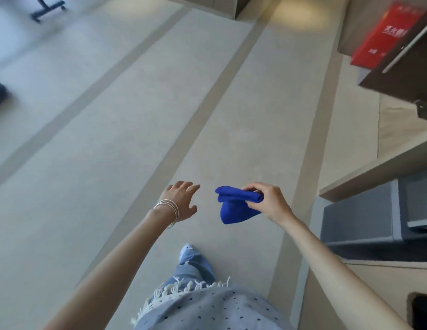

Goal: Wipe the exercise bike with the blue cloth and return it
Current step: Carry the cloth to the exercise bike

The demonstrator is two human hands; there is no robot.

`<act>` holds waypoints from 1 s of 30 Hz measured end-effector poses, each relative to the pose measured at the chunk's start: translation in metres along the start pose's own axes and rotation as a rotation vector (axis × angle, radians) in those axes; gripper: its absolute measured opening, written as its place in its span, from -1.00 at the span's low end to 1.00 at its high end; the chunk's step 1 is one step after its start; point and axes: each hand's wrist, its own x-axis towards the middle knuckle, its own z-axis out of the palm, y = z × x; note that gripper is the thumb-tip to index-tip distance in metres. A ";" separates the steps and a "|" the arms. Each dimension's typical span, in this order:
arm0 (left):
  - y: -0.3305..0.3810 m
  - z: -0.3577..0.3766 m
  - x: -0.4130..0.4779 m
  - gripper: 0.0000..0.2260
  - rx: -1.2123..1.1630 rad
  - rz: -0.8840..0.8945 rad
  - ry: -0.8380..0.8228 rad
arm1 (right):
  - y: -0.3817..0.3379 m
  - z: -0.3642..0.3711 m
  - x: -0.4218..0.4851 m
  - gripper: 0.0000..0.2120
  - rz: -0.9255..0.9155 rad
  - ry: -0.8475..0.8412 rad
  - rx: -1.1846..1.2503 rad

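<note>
Right hand (269, 201) pinching bunched blue cloth (234, 206), left hand (181, 201) spread, empty

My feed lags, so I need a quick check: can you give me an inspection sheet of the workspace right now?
Surface: pale carpet floor with darker stripes.
Job's things: blue cloth bunched, held in the air; exercise bike not identifiable.
Clutter: red box at upper right.
Hands: right hand pinches the cloth; left hand open, empty, bracelets on the wrist.
Cables: nothing seen.
Surroundings: dark equipment foot upper left, blurred; grey cabinet at right.
</note>
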 end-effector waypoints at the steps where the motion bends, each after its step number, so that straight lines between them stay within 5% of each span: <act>1: -0.019 -0.002 -0.001 -0.40 -0.002 -0.032 -0.001 | -0.011 0.010 0.013 -0.64 -0.017 -0.019 0.001; 18: -0.202 0.002 -0.027 -0.46 -0.150 -0.473 -0.046 | -0.143 0.122 0.186 -0.67 -0.258 -0.358 -0.170; 30: -0.309 -0.070 0.091 -0.47 -0.229 -0.621 -0.057 | -0.226 0.147 0.380 -0.65 -0.378 -0.499 -0.177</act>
